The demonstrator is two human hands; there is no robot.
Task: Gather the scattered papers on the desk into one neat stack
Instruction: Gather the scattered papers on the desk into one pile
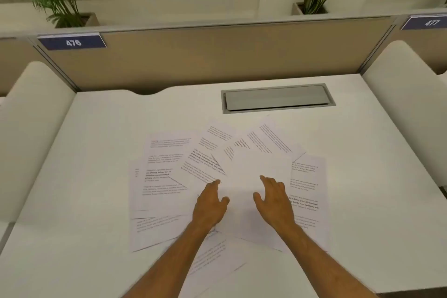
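Fingers (271,185) loosely spread on both hands, gripping nothing. Left hand (210,203) laid over the left part of a blank white sheet (254,164) near the middle of the spread, fingertips toward the printed page beside it; whether pressing down or hovering just above, could not tell. Right hand (273,198) placed over the same blank sheet's right part, thumb apart from the other digits, palm down, empty.

Scattered white printed papers (164,172) fanned across the centre of the smooth white desk (96,140), overlapping at many angles: some square to the near edge, others turned diagonally, a few corners poking out toward the person. Lay between the grey recessed cable hatch (278,98) at the back and the near edge.

Judged barely begun. No squared pile anywhere; every page lay skewed against its neighbours. Left to do, by that reckoning: drawing the outer sheets inward, turning them to one heading, tapping the edges flush.

Body text on the pages too small and blurred to read, though some bold lines stood out. Readable elsewhere: "476" in white on a dark blue tag (72,42) clipped to the tan partition (193,55), and "477" on a second blue tag (425,22) at far right.
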